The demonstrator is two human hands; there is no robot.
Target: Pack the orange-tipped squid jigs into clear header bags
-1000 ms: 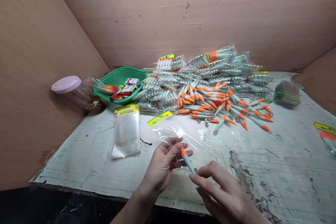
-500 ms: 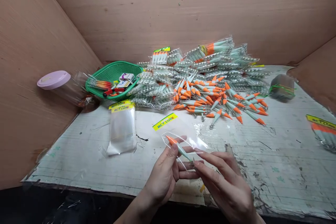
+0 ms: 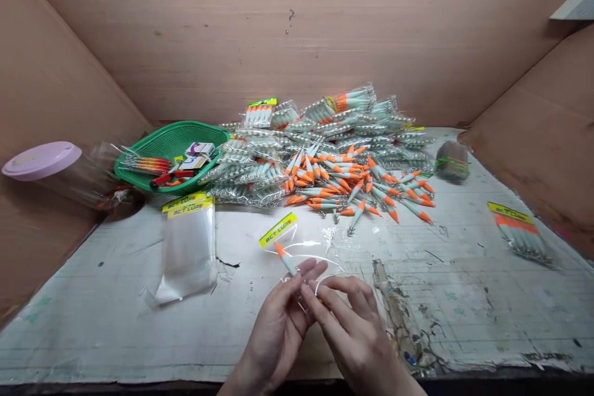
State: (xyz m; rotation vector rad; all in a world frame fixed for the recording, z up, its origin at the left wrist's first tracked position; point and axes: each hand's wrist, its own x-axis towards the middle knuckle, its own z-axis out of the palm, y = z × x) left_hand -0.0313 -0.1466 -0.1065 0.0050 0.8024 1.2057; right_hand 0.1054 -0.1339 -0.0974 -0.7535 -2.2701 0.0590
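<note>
An orange-tipped, pale green fishing lure [image 3: 284, 258] points up and left, its tip just below the yellow "BCT LURE" header of a clear plastic bag [image 3: 278, 230]. It appears to lie within the bag's clear film. My left hand [image 3: 278, 328] is palm up under the bag's near end, thumb and fingers closed about it. My right hand [image 3: 355, 328] pinches at the lure's tail end, where the bag's edge curves around the fingers. The hooks at the tail are hidden by the fingers.
Loose lures [image 3: 352, 179] lie heaped ahead, before a pile of packed lures [image 3: 250, 167]. A stack of bags [image 3: 190, 253], a green basket [image 3: 171, 133] and a pink-lidded jar [image 3: 44, 161] are left. Rightward are a filled pack [image 3: 520, 232] and a dark bundle [image 3: 452, 161].
The lure has moved up and left, its tip nearer the bag's header. My right hand has followed it toward my left hand. The camera view has shifted right.
</note>
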